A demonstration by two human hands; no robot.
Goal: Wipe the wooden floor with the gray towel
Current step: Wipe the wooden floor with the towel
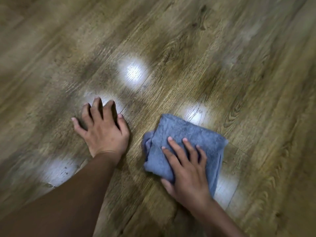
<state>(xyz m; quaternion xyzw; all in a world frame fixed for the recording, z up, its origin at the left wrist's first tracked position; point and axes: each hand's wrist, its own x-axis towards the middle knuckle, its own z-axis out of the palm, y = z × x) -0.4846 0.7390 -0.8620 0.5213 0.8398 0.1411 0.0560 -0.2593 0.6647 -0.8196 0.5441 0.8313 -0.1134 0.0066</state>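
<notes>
While the right hand (186,170) presses flat on the gray towel (183,144), the left hand (102,129) rests on the bare wooden floor (222,57) just beside it. The towel is folded into a thick, rough rectangle and lies on the floor in the lower middle of the view, right of the left hand and apart from it. Its left edge is bunched into loose folds, while its far and right edges are straighter. The right hand's fingers lie straight and slightly spread across the near half of the towel, with the thumb reaching along the near left edge of the cloth; this grip is released, pushing down on the towel rather than clutching it. The left hand's grip is released too: its fingers are spread wide, the fingertips and thumb tip touch the planks, and nothing is held. Both forearms enter from the bottom of the view, the left one dark and in shadow. Floor planks run diagonally, with a brown grain pattern. Several soft white patches of reflected light sit on the boards, the brightest beyond the left hand, another at the towel's far edge. Much of the floor looks blurred.
</notes>
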